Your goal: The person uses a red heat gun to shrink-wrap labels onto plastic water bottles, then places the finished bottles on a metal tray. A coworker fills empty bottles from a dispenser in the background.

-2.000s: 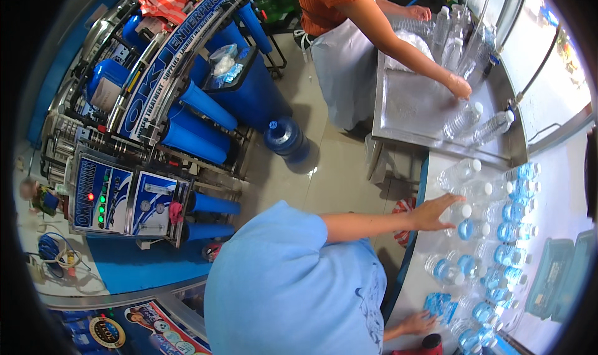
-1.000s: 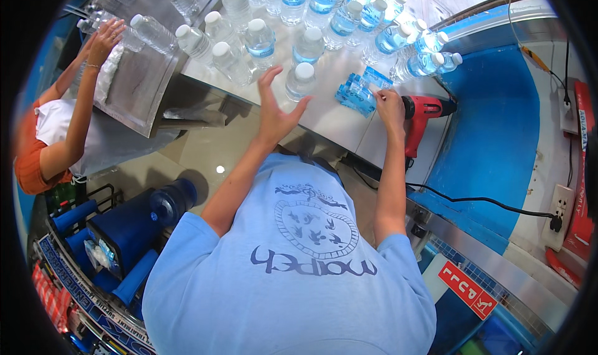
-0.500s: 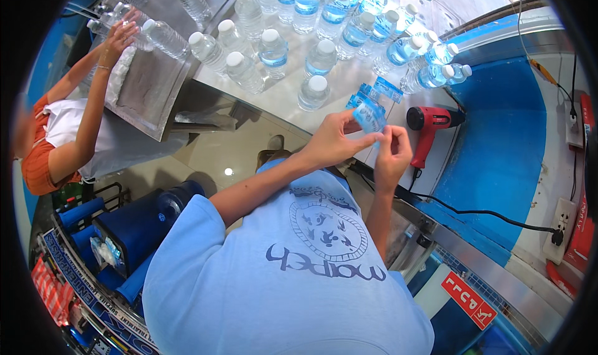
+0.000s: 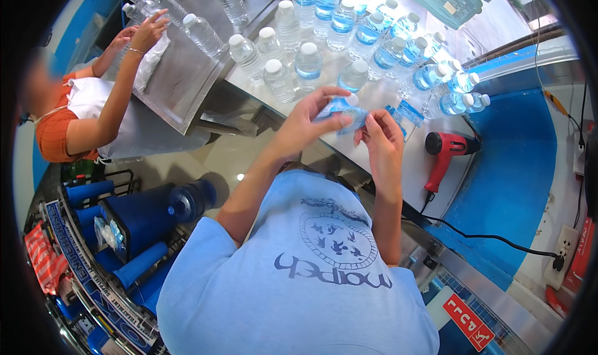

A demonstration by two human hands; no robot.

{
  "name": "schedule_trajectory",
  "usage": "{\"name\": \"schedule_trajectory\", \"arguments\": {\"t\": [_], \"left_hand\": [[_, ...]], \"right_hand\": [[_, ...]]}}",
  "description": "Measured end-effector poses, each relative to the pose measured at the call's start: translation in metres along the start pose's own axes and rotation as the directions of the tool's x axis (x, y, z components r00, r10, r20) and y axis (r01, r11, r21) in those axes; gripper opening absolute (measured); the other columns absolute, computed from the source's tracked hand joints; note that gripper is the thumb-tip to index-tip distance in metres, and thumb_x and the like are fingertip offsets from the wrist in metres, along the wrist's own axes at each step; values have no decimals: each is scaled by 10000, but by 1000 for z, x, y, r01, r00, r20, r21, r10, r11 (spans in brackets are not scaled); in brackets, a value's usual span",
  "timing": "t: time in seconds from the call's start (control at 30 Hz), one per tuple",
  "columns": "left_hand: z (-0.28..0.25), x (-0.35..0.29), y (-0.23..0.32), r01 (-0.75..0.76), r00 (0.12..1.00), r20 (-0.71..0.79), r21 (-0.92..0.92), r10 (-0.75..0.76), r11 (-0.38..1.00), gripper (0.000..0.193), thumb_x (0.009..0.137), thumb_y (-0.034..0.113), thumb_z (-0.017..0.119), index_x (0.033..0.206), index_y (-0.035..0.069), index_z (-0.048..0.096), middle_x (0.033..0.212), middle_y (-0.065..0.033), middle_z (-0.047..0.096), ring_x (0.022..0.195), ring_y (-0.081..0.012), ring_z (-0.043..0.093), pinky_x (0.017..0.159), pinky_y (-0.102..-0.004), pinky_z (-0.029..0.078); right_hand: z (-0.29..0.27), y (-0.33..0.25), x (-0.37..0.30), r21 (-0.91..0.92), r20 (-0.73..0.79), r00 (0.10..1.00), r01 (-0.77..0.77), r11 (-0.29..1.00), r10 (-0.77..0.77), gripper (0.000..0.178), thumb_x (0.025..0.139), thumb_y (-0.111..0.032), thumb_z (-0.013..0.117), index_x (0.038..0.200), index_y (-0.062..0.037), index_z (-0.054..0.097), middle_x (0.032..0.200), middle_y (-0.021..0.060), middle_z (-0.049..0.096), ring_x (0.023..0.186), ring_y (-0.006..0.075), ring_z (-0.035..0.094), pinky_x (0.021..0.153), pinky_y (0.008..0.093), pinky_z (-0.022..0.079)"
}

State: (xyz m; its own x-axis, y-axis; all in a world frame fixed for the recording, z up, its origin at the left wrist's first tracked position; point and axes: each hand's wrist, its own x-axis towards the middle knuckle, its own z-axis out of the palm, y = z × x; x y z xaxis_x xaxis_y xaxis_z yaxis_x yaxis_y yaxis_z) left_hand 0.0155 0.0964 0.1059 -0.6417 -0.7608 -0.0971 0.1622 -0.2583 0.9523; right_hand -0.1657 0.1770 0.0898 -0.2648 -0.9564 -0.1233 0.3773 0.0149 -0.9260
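Note:
Between my two hands is a blue printed plastic label sleeve (image 4: 353,114), which looks spread out. My left hand (image 4: 309,123) grips its left side, with the thumb across the front. The fingertips of my right hand (image 4: 384,144) pinch its right edge. A white bottle cap (image 4: 352,100) shows just behind the label; the rest of that bottle is hidden by my hands and the label, and whether they touch I cannot tell. More blue labels (image 4: 409,114) lie on the white table beyond my right hand. A clear bottle (image 4: 354,76) stands just past the cap.
Rows of labelled water bottles (image 4: 380,56) and several unlabelled ones (image 4: 278,81) stand on the white table (image 4: 265,96). A red heat gun (image 4: 441,158) lies at the right, its black cord (image 4: 479,233) running to a wall outlet. At left, a co-worker's hand (image 4: 148,32) is near clear bottles.
My left hand has shifted from pinching the flat label to gripping its side, and the label has been spread wider, now in front of a bottle cap. The view has swung leftward; the co-worker's hands moved.

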Motion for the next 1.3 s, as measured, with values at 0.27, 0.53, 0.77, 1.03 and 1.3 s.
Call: {"name": "schedule_trajectory", "arguments": {"t": [0.27, 0.53, 0.77, 1.03, 1.3], "left_hand": [[-13, 28, -22, 61, 985, -151, -129, -80, 990, 462, 987, 234, 707, 1399, 64, 583, 1185, -65, 659, 1093, -137, 637, 953, -329, 533], [-10, 30, -19, -122, 969, -201, 110, 142, 986, 332, 947, 209, 757, 1244, 68, 707, 1041, -60, 688, 929, -103, 657, 807, -265, 531], [-54, 35, 30, -231, 940, -229, 123, 254, 965, 375, 963, 228, 740, 1280, 37, 679, 1013, -70, 679, 926, -137, 684, 775, -265, 569], [-106, 17, 29, -143, 867, -438, 241, 239, 960, 376, 996, 338, 694, 1261, 73, 704, 1006, -72, 667, 902, -143, 665, 724, -286, 569], [-134, 13, -11, -28, 878, -467, 169, 105, 985, 445, 1001, 416, 672, 1232, 36, 691, 960, -64, 667, 861, -141, 634, 737, -284, 520]], "right_hand": [[1, 18, 42, -95, -183, 983, 4, 996, -21, 184, 984, -127, 714, 1089, 19, 672, 851, 59, 690, 594, 105, 594, 546, 263, 464], [18, 15, 20, -64, -235, 961, 133, 989, -145, 196, 988, -118, 707, 1119, 27, 691, 909, 67, 708, 742, 118, 654, 656, 277, 538], [68, -40, 72, -211, 94, 983, 177, 961, -160, 337, 967, -226, 747, 1171, 37, 689, 951, 75, 706, 827, 117, 665, 717, 279, 571], [121, -6, 119, -487, 244, 970, 116, 866, 7, 424, 933, -360, 775, 1166, -9, 726, 869, 86, 699, 750, 123, 691, 641, 266, 564], [141, 23, 120, -859, 214, 962, 268, 437, -168, 462, 945, -491, 658, 1078, -68, 789, 865, 208, 733, 817, 357, 733, 748, 428, 565]]}}
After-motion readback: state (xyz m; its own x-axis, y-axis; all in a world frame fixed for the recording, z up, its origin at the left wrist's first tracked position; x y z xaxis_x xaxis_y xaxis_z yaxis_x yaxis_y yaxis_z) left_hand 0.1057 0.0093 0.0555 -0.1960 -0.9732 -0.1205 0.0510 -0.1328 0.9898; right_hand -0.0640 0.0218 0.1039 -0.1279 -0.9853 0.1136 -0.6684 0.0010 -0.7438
